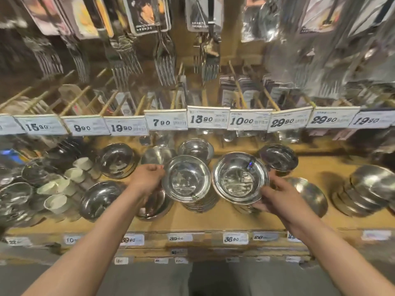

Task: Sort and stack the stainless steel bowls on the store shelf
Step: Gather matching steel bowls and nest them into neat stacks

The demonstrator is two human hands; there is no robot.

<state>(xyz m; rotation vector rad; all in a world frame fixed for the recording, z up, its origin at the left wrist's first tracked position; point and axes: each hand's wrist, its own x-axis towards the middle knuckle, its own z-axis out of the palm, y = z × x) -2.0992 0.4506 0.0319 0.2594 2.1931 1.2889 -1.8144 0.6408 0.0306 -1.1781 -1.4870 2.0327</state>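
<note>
Hands grip two steel bowl stacks side by side on the wooden store shelf (213, 221): left hand (147, 178) fingers curled round the left stack (187, 180), right hand (277, 195) pinching the right stack's (240, 178) rim.

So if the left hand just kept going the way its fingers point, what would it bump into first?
Probably the bowl stack: the left hand points right, fingertips already at the top bowl's rim. Whether they touch is unclear.

Two stacks of stainless steel bowls stand side by side at mid-shelf (213, 221): left stack (188, 182), right stack (240, 178). Further bowls (196, 149) lie behind; small white ramekins (57, 202) lie far left; paper price tags (208, 119) hang above, packaged forks (164, 60) higher.
</note>
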